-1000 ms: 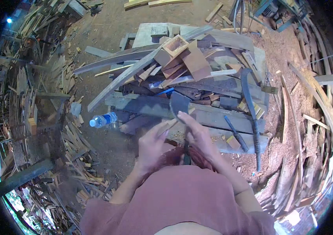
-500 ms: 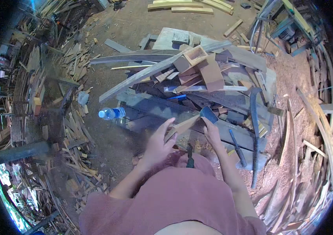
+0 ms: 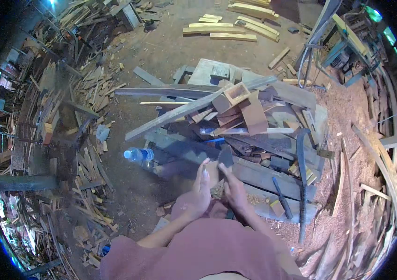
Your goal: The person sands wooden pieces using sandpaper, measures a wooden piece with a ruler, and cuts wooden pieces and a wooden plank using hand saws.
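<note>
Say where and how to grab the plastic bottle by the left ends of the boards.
Probably around the middle of the bottle, from above, fingers across its length: it lies on its side, cap pointing left, nothing covering it. The left hand looks nearer, though it is at the wood piece.

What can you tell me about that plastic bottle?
The bottle looks like clear plastic, with a pale blue cap and a darker blue label around its body. The cap is on. It appears to lie on its side, its cap towards the left of the picture, by the left end of the planks; whether it touches them is hard to tell. Neither hand touches it. I cannot make out the label's words or how full it is.
</note>
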